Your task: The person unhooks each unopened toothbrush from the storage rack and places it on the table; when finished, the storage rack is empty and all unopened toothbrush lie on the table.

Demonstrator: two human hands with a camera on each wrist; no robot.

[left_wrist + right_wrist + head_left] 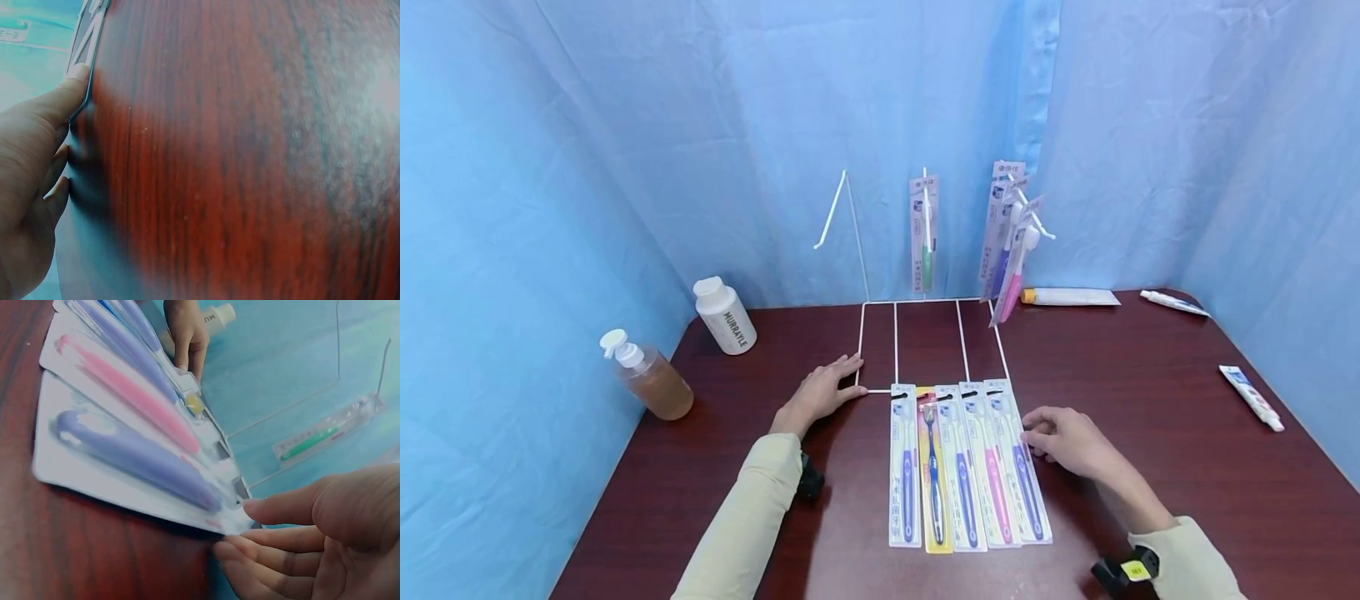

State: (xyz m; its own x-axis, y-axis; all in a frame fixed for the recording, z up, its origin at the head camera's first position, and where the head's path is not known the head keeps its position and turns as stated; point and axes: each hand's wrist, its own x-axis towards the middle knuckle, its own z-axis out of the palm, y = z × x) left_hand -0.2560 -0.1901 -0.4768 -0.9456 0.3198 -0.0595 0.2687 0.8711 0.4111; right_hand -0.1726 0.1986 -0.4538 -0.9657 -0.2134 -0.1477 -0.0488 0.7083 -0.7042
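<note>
Packaged toothbrushes lie side by side on the brown table, with a pink-handled one near the right end and a blue one in a yellow pack further left. My right hand rests at the right edge of the rightmost purple toothbrush pack. Its thumb and fingertips lie about the pack's edge, loosely bent; a firm pinch does not show. My left hand lies with fingers extended at the left front corner of a white wire rack. In the left wrist view, its thumb touches the wire.
One green toothbrush pack hangs on the rack's middle hook, several packs on the right one. Left stand a pump bottle and a white bottle. Toothpaste tubes lie right. Blue curtains enclose the table.
</note>
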